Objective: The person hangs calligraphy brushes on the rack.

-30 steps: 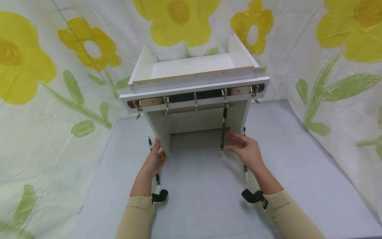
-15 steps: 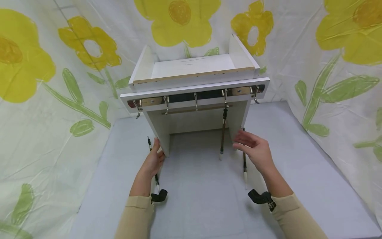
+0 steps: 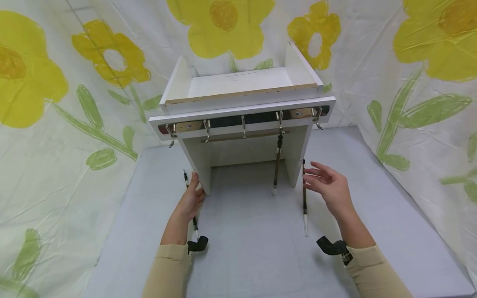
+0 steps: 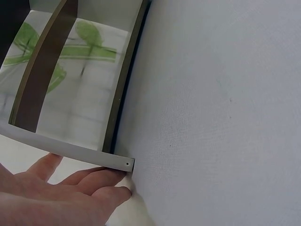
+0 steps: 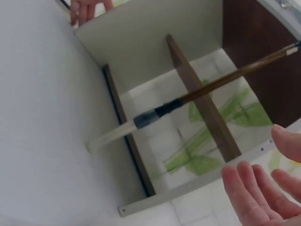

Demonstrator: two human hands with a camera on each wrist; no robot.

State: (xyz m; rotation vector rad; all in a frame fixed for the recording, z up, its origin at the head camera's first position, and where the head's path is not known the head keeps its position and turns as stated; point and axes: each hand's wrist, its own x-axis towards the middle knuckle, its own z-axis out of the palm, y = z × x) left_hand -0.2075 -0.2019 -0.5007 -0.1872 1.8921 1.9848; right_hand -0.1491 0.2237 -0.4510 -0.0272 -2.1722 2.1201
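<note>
Brush one (image 3: 277, 165), in the head view, hangs tip down right of centre, from the fourth hook (image 3: 280, 118) from the left on the white rack (image 3: 242, 101). A second brush (image 3: 304, 203) lies farther right on the worktop (image 3: 242, 260); a third brush (image 3: 195, 223) lies left of centre, partly behind the left hand (image 3: 190, 203). The right hand (image 3: 328, 188) is loosely spread beside the second brush, apparently holding nothing; whether it touches the handle, I cannot tell. For lifting that brush, I'd judge a light pinch high on the handle best, clear of the pale tip, with the left hand bracing the rack. The upper compartment (image 3: 238, 85) shows its white floor between two side walls. In the left wrist view, relaxed fingers (image 4: 103, 181) rest against a side panel (image 4: 70, 149) at lower left, holding no brush. In the right wrist view, brush one slants across the lower bay (image 5: 150, 42), apart from the parted fingers (image 5: 242, 195) at lower right.
</note>
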